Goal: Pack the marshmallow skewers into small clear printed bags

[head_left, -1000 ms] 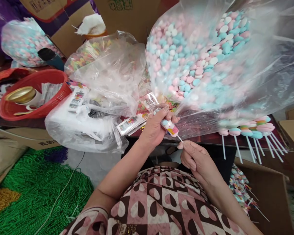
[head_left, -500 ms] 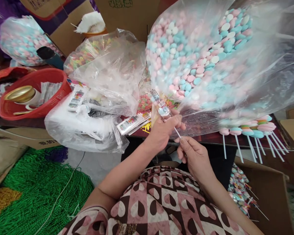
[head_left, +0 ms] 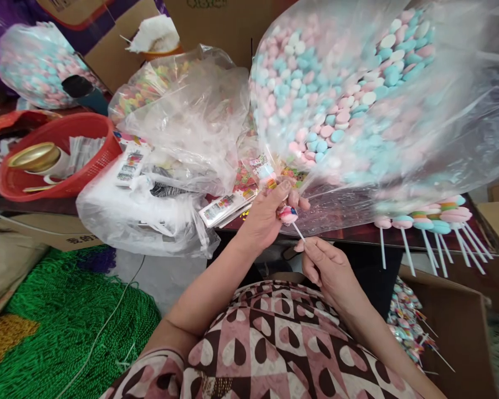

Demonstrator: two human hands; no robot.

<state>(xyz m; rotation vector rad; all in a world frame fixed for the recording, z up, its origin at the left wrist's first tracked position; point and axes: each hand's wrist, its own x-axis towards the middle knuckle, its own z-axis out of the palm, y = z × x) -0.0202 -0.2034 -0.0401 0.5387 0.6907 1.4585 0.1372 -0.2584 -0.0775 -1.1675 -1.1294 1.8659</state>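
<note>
My left hand [head_left: 266, 217] is closed around a marshmallow candy pop [head_left: 289, 215] in a clear printed wrapper. The pop's pink lower end shows below my fingers, and its upper part sticks out beyond them, partly hidden. With thumb and fingertips my right hand [head_left: 326, 260] pinches the low end of its white stick [head_left: 299, 232]. Close to my left hand lies a stack of flat printed wrappers [head_left: 223, 210]. Several unwrapped candy pops [head_left: 424, 223] rest along the table edge to the right, sticks hanging over it.
A large clear bag of pink, blue and white marshmallows [head_left: 328, 127] fills the back right. Bagged ring candies [head_left: 153, 83] and a red basket [head_left: 103, 160] stand left. Wrapped pops [head_left: 405, 318] lie in a cardboard box [head_left: 457, 332] at lower right; green cords [head_left: 87, 316] pile at lower left.
My left hand has shifted slightly down and left, its grip now higher on the pop, so the pink lower end shows below the fingers. My right hand stays on the stick.
</note>
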